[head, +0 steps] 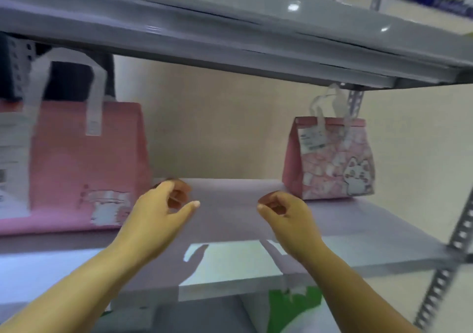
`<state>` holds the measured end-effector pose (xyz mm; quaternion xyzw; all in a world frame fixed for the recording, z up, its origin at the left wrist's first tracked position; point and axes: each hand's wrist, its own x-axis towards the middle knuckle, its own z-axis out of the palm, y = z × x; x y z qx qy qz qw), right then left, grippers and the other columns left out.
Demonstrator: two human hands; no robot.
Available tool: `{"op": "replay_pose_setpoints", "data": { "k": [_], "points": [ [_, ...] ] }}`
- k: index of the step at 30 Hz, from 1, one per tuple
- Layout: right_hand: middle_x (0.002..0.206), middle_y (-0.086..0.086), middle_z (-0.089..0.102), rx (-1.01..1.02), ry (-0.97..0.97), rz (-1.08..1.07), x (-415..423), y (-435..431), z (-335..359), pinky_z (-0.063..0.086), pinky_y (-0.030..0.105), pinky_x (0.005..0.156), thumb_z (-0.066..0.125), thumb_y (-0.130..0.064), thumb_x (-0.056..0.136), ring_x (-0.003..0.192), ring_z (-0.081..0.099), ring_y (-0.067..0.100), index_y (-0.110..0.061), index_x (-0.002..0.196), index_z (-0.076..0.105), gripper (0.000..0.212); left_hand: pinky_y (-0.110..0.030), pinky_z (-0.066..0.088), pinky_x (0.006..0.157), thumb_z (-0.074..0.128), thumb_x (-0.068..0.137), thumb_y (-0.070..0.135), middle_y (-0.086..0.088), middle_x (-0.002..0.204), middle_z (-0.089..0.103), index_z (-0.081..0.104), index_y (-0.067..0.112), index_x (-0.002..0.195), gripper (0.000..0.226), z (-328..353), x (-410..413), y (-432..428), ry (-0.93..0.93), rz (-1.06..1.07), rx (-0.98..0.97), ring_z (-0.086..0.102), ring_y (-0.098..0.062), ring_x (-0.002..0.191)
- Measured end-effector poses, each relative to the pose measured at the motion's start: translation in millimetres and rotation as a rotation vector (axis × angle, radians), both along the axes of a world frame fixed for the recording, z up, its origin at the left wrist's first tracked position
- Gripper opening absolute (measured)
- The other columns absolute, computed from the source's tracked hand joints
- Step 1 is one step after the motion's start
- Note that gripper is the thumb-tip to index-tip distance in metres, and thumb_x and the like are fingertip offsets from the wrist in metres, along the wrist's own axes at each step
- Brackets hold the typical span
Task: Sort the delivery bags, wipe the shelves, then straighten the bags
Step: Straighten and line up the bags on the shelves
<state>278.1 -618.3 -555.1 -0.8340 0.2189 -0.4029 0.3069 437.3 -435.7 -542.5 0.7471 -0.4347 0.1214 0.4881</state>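
Note:
Two pink delivery bags stand on a grey shelf point(230, 204). The large pink bag point(84, 169) with white handles is at the left. A smaller pink bag point(330, 161) with a cartoon cat and a paper label stands at the right, towards the back. Both my hands hover over the bare middle of the shelf between them. My left hand point(161, 212) has its fingers loosely curled, close to the large bag's right edge. My right hand point(284, 212) is curled the same way, left of the small bag. Neither hand holds anything.
Another grey shelf point(230, 38) runs close overhead. A perforated metal upright point(450, 250) stands at the right front corner. Something green and white point(294, 307) shows on the level below. A beige wall closes the back.

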Motion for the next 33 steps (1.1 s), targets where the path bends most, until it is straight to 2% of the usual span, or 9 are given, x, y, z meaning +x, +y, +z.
{"op": "replay_pose_setpoints", "data": {
  "k": [3, 6, 10, 12, 19, 22, 26, 30, 33],
  "points": [
    [0.074, -0.021, 0.065, -0.02, 0.028, -0.062, -36.3, -45.9, 1.6, 0.04, 0.003, 0.058, 0.065, -0.028, 0.083, 0.072, 0.058, -0.008, -0.035, 0.074, 0.063, 0.011, -0.01, 0.039, 0.063, 0.069, 0.078, 0.034, 0.016, 0.082, 0.062, 0.055, 0.035, 0.08, 0.014, -6.5, -27.8, -44.7, -0.02, -0.028, 0.061, 0.059, 0.0, 0.076],
    [0.07, -0.023, 0.064, -0.015, 0.021, -0.122, -68.5, -92.6, 7.5, 0.039, 0.005, 0.053, 0.064, -0.029, 0.081, 0.069, 0.057, -0.012, -0.039, 0.071, 0.061, 0.014, -0.01, 0.039, 0.06, 0.069, 0.078, 0.034, 0.016, 0.08, 0.062, 0.055, 0.034, 0.076, 0.014, -7.9, -53.4, -91.4, -0.025, -0.046, 0.088, 0.058, 0.0, 0.074],
    [0.078, -0.02, 0.065, -0.001, -0.011, -0.197, -98.0, -153.5, 14.1, 0.041, 0.015, 0.059, 0.061, -0.031, 0.084, 0.074, 0.059, -0.003, -0.032, 0.086, 0.063, 0.003, -0.014, 0.039, 0.057, 0.071, 0.077, 0.032, 0.01, 0.079, 0.062, 0.057, 0.03, 0.077, 0.014, -8.6, -83.1, -154.6, 0.046, -0.082, 0.078, 0.058, -0.004, 0.072],
    [0.083, -0.019, 0.064, 0.003, -0.03, -0.249, -107.5, -182.7, 16.3, 0.041, 0.019, 0.06, 0.062, -0.032, 0.085, 0.076, 0.059, 0.001, -0.03, 0.094, 0.061, 0.01, -0.013, 0.038, 0.056, 0.072, 0.076, 0.032, 0.01, 0.08, 0.062, 0.057, 0.028, 0.079, 0.015, -8.3, -93.9, -185.8, 0.088, -0.089, 0.076, 0.057, -0.004, 0.073],
    [0.124, 0.009, 0.052, -0.092, -0.052, -0.426, -123.2, -266.3, 19.0, 0.039, 0.032, 0.088, 0.066, -0.027, 0.083, 0.106, 0.051, 0.024, -0.013, 0.127, 0.048, 0.049, -0.022, 0.037, 0.068, 0.07, 0.075, 0.042, 0.012, 0.105, 0.05, 0.043, 0.034, 0.102, 0.039, -3.3, -112.3, -273.6, 0.185, -0.121, 0.193, 0.052, -0.009, 0.094],
    [0.138, 0.013, 0.04, 0.021, 0.064, -0.48, -120.9, -293.0, 21.1, 0.035, 0.044, 0.102, 0.066, -0.032, 0.083, 0.126, 0.037, 0.034, -0.009, 0.14, 0.032, 0.07, -0.016, 0.036, 0.063, 0.071, 0.075, 0.037, 0.024, 0.093, 0.045, 0.036, 0.037, 0.1, 0.043, -0.1, -111.5, -296.4, 0.222, -0.161, 0.147, 0.048, 0.004, 0.081],
    [0.13, 0.013, 0.042, 0.143, 0.152, -0.382, -113.0, -314.5, 13.2, 0.038, 0.046, 0.097, 0.07, -0.029, 0.076, 0.119, 0.038, 0.034, -0.011, 0.128, 0.036, 0.065, -0.013, 0.031, 0.057, 0.075, 0.073, 0.034, 0.03, 0.084, 0.033, 0.033, 0.033, 0.102, 0.05, 0.6, -108.3, -320.3, 0.387, -0.19, 0.087, 0.042, 0.004, 0.074],
    [0.124, 0.011, 0.047, 0.216, 0.125, -0.263, -102.9, -329.3, 7.3, 0.043, 0.049, 0.096, 0.074, -0.022, 0.071, 0.113, 0.048, 0.033, -0.01, 0.12, 0.038, 0.061, -0.025, 0.041, 0.077, 0.074, 0.073, 0.031, 0.023, 0.103, 0.055, 0.042, 0.032, 0.115, 0.054, -8.5, -102.1, -335.9, 0.472, -0.241, 0.091, 0.055, -0.003, 0.093],
    [0.118, 0.01, 0.051, 0.223, 0.048, -0.249, -94.5, -335.7, 2.2, 0.049, 0.046, 0.089, 0.071, -0.017, 0.071, 0.103, 0.054, 0.029, -0.011, 0.112, 0.042, 0.051, -0.027, 0.043, 0.083, 0.073, 0.073, 0.028, 0.017, 0.108, 0.061, 0.044, 0.033, 0.12, 0.056, -15.6, -99.7, -340.4, 0.494, -0.232, 0.059, 0.058, -0.007, 0.098]
  ]
}}
